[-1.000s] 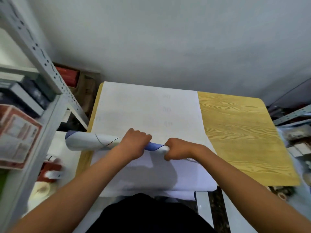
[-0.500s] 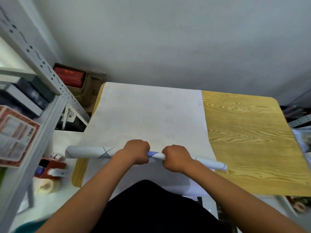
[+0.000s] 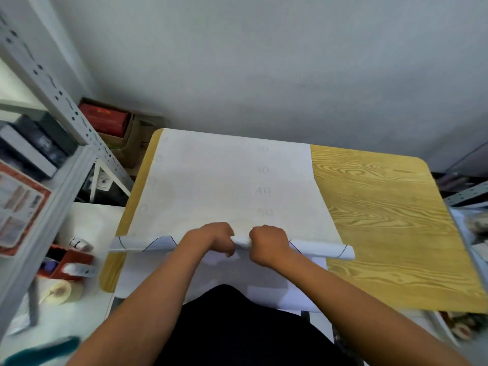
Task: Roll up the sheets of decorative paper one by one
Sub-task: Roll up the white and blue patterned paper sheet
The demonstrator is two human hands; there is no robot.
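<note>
Paper roll (image 3: 320, 248) lying across white sheet (image 3: 224, 180) on wooden table (image 3: 383, 220), left hand (image 3: 211, 240) and right hand (image 3: 268, 244) side by side, both clamped around its middle

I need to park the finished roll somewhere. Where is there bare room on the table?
The bare patch is the yellow wood-grain tabletop, right of the white paper sheet and out to the right edge. The left part is covered by that sheet, with only a thin wood strip. The middle is crowded: left hand and right hand grip the white paper roll.

2 hands (image 3: 211, 240), 1 paper roll (image 3: 320, 248), 1 table (image 3: 390, 220)
</note>
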